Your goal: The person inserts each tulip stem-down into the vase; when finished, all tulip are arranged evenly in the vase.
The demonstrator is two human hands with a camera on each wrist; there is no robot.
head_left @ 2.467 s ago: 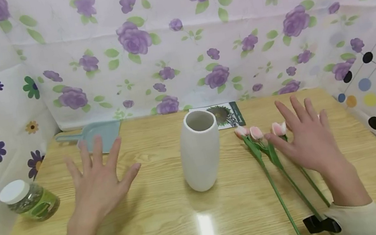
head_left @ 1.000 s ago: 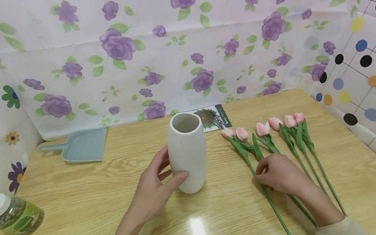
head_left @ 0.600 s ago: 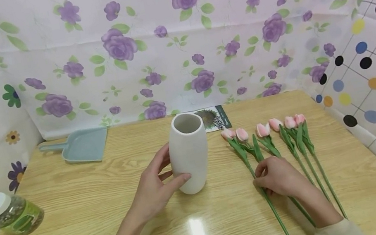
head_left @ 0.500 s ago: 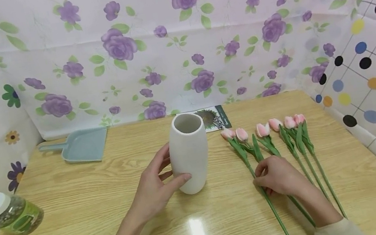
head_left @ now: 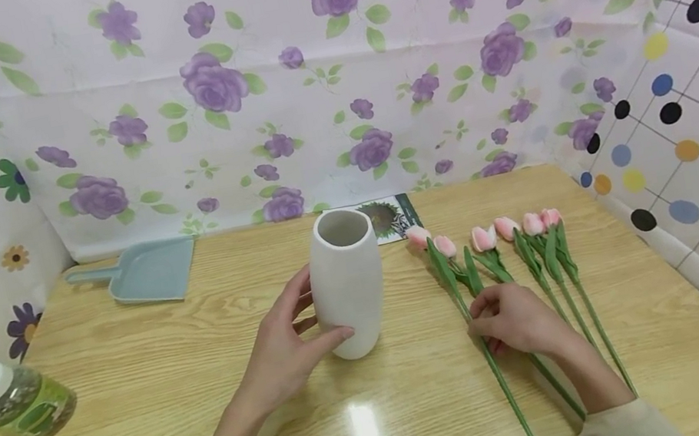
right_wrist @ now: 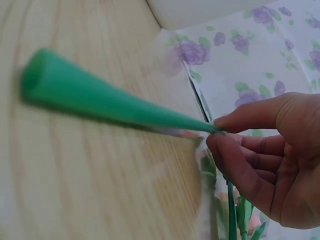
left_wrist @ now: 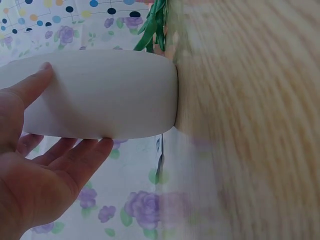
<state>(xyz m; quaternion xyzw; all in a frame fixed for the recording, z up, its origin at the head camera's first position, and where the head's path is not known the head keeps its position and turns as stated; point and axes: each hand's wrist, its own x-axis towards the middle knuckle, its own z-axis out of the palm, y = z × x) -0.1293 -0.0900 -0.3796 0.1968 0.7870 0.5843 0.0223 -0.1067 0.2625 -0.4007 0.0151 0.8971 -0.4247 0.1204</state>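
A white vase [head_left: 348,288] stands upright in the middle of the wooden table. My left hand [head_left: 284,346] grips its lower left side, thumb across the front and fingers behind; the left wrist view shows the thumb and fingertips on opposite sides of the vase [left_wrist: 110,95]. Between thumb and forefinger, my right hand [head_left: 514,317] pinches the stem of the leftmost pink tulip [head_left: 507,386]. In the right wrist view that green stem [right_wrist: 110,102] points toward the camera, its cut end raised from the wood. Several more pink tulips [head_left: 556,267] lie to the right, heads toward the back.
Near the back left edge lies a light blue dustpan [head_left: 155,271]. A white-lidded jar [head_left: 17,401] with dark contents stands at the left edge. Behind the vase is a seed packet [head_left: 388,219] with a sunflower picture. Patterned sheets [head_left: 306,132] surround the table on three sides.
Both hands came down from spread above the table, the left onto the vase, the right onto the tulip stem. Over the last half second that tulip has risen slightly.
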